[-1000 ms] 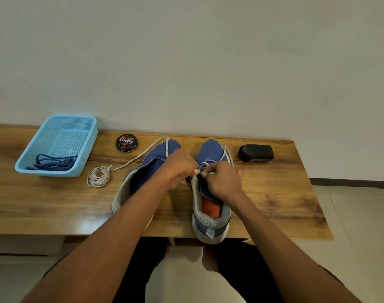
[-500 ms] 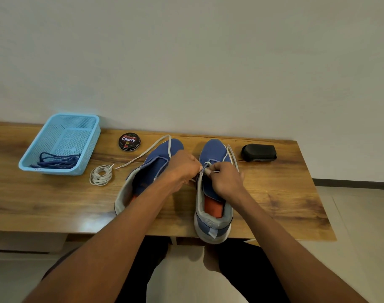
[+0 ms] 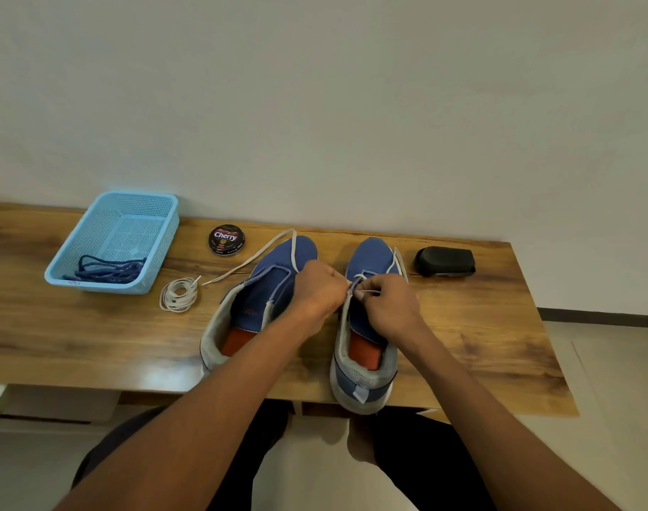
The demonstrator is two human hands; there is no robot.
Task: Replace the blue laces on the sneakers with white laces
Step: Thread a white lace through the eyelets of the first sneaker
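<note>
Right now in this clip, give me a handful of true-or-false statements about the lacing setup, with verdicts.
1. The dark blue laces lie inside the light blue plastic basket. True.
2. Both hands work at the sneaker on the person's left. False: the left hand and right hand meet at the right blue sneaker, pinching its white lace.
3. A coiled white lace rests on the wooden table beside the basket. True.
4. The round black polish tin sits inside the basket. False: it stands on the table, between the basket and the left blue sneaker.
5. A black block-shaped object lies to the right of the sneakers. True.
</note>
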